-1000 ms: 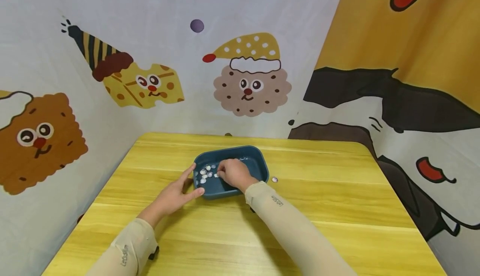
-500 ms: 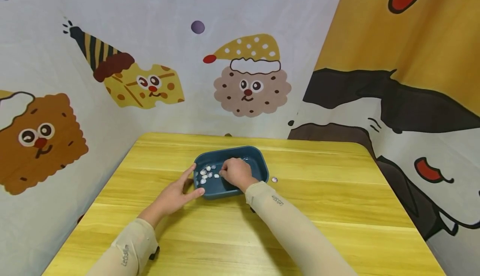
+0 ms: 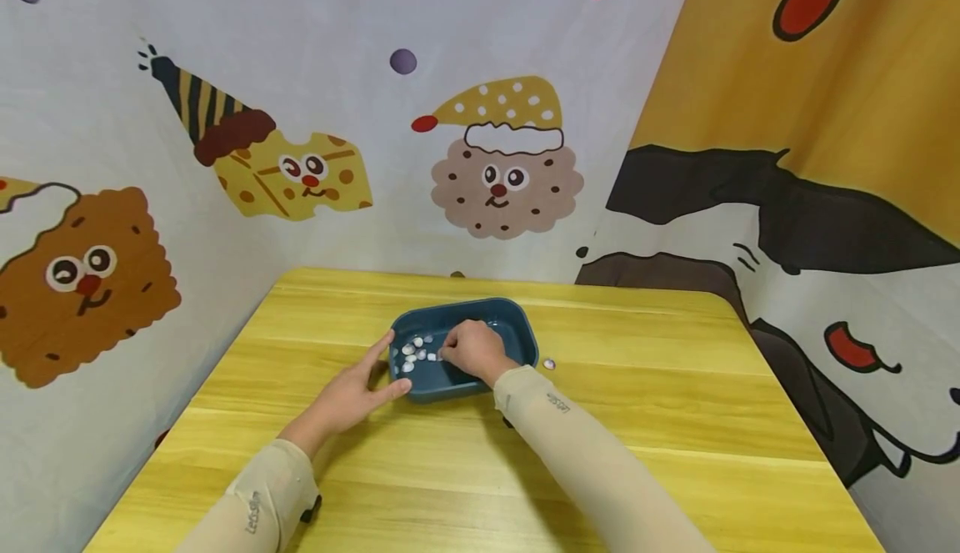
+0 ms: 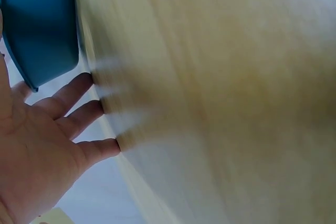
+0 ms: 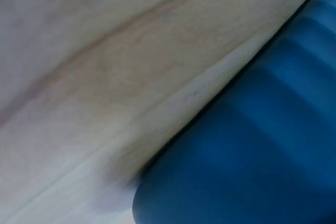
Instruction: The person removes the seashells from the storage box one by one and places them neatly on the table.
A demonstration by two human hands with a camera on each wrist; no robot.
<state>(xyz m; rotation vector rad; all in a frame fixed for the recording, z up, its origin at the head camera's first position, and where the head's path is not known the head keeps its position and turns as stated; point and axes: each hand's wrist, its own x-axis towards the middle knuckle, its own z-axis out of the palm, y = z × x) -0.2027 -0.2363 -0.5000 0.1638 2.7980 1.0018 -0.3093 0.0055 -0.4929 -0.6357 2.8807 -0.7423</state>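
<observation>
shell-like bits (image 3: 408,349) are bunched between right hand (image 3: 477,348) (pinch can't be told) and tray (image 3: 442,391)'s left edge; left hand (image 3: 348,400) is splayed

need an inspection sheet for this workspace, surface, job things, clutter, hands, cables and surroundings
surface: yellow wood-grain table
job's things: blue tray with small pale pieces grouped toward its left end
clutter: one loose piece on the table, just right of the tray
left hand: thumb and a fingertip at the tray's left end
right hand: inside the tray, fingers curled; whether they pinch a piece is unclear
cables: nothing seen
surroundings: cartoon-printed cloth behind the table
</observation>
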